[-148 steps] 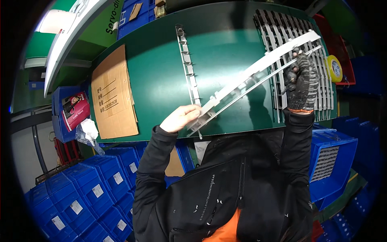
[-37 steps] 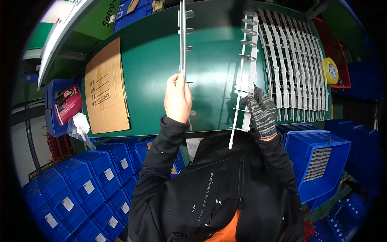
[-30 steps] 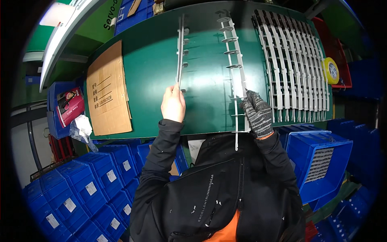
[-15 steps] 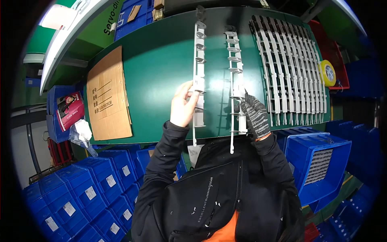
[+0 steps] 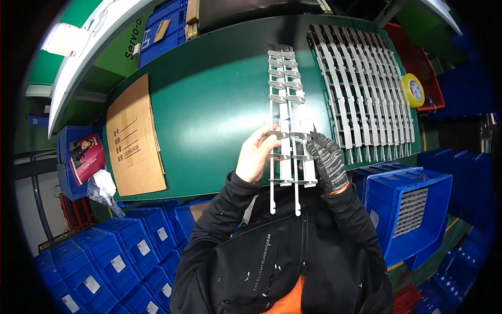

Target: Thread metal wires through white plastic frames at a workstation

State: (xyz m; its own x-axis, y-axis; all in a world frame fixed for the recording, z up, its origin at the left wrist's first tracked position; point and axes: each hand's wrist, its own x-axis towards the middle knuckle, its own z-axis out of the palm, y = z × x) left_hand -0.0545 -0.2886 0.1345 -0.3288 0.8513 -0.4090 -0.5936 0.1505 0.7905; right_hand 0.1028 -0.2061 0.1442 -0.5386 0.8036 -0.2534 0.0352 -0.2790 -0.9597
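Note:
Two long pale metal strips with curved tabs lie side by side, close together, pointing away from me over the green table (image 5: 209, 104). My bare left hand (image 5: 256, 154) grips the left strip (image 5: 285, 170), thumb and fingers closed on its edge. My right hand (image 5: 328, 163), in a dark grey knit glove, is closed at the outer edge of the right strip (image 5: 309, 172). A small dark pointed shape shows at the gloved fingertips; I cannot make out whether it is a tool. The near ends of both strips reach past the table's front edge, over my jacket.
Several similar strips (image 5: 361, 94) lie in a row at the right, beside a yellow tape roll (image 5: 413, 90) and a red bin (image 5: 418, 57). A cardboard sheet (image 5: 135, 141) lies at left. Blue crates (image 5: 112, 256) stand below left; a blue bin (image 5: 379, 225) stands below right.
The left strip has moved right and toward me with my left hand, closing the gap to the right strip. Both strips now sit nearer my body, their ends nearly level.

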